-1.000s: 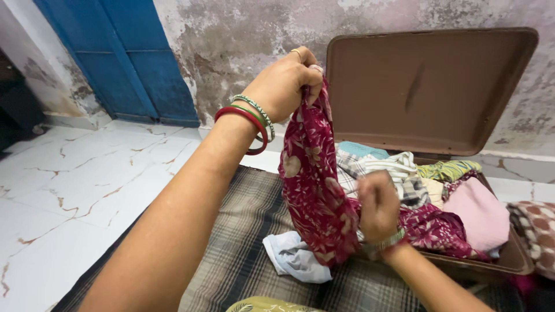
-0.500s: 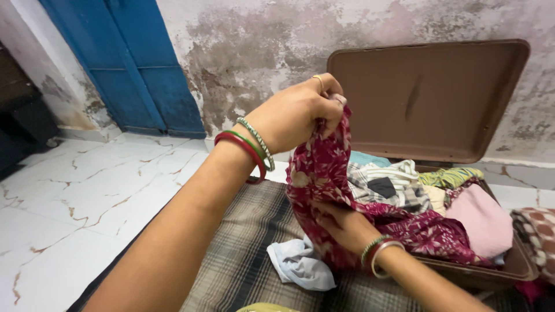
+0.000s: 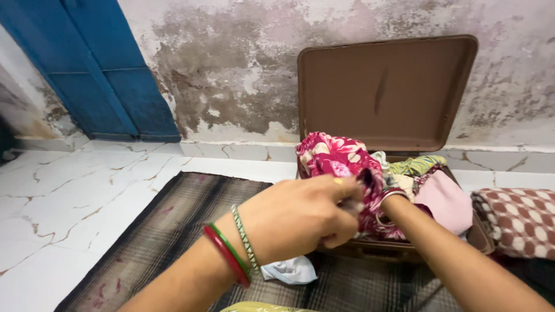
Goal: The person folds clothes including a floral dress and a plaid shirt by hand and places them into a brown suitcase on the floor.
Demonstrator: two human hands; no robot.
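My left hand (image 3: 295, 216), with red, green and beaded bangles on the wrist, pinches the edge of a maroon floral cloth (image 3: 332, 159). The cloth is bunched over the front left corner of an open brown suitcase (image 3: 387, 92). My right hand (image 3: 388, 201) reaches in from the right, with its bangled wrist showing. Its fingers are buried in the cloth behind my left hand, so their grip is hidden. Both hands meet at the suitcase's front rim.
The suitcase holds a pink cloth (image 3: 448, 202), a yellow-green patterned one (image 3: 417, 164) and striped fabric. A light blue cloth (image 3: 289, 270) lies on the plaid mat (image 3: 173, 231). A brown dotted blanket (image 3: 514, 222) lies at the right. A blue door (image 3: 87, 69) and a stained wall stand behind.
My left hand has dropped from head height to the suitcase's front rim. The maroon cloth, held up and hanging before, is now bunched down onto the suitcase. The view has shifted right.
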